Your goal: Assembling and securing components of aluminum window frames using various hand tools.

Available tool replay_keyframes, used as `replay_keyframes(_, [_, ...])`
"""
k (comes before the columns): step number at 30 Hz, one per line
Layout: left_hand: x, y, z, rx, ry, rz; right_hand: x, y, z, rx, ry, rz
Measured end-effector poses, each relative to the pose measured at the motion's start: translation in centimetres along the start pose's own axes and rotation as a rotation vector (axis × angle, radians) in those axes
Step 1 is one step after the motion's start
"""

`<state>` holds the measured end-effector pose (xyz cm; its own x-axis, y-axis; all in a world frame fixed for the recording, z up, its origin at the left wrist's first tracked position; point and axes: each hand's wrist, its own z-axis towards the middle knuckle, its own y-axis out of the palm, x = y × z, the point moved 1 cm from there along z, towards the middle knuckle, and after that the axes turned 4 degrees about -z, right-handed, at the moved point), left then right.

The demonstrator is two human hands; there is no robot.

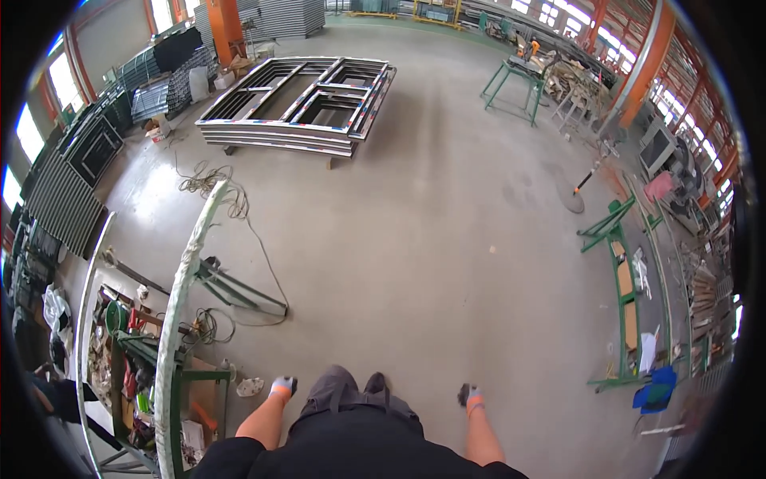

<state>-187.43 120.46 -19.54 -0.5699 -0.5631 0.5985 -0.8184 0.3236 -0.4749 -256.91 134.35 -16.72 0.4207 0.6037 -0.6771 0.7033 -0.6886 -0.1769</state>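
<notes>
My left hand (284, 388), in a grey glove with dark fingers, hangs beside my left thigh. Its fingers look loosely bent, and I see nothing in them. Away from my right side hangs my right hand (471, 394), gloved the same way, its fingers loose and nothing visible between them. Neither hand touches anything that I can make out. Closest to the left hand are a crumpled pale scrap (250, 387) on the floor and a green metal stand (209, 374). A long bar in whitish wrapping (182, 283) runs above that stand.
Ahead to the left lies a stack of large window frames (279, 124) on low blocks. Cables (209, 326) trail over the floor near a green trestle leg (239, 291). Green racks (625, 295) line the right side. A green stand (511, 84) is farther off. Orange columns (226, 32) rise behind.
</notes>
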Motion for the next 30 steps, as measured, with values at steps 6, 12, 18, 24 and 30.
replay_keyframes(6, [8.0,-1.4,6.4,-0.188,-0.421,0.043,-35.3,22.4,7.9,-0.069,-0.408,-0.233])
replay_keyframes(12, [23.9,-5.9,32.6,-0.265,0.031,0.595,-39.6,35.0,18.9,-0.010,-0.323,-0.644])
replay_keyframes(18, [63.3,-15.7,56.3,-0.026,0.087,-0.114,-38.0,35.3,27.8,-0.119,0.179,-0.551])
replay_keyframes(24, [88.0,-21.3,74.9,0.017,0.232,-0.187,-48.0,43.8,46.8,-0.262,0.393,-0.081])
replay_keyframes(30, [86.9,-17.6,91.2,-0.054,-0.112,0.041,-66.0,53.6,60.8,-0.315,0.371,-0.185])
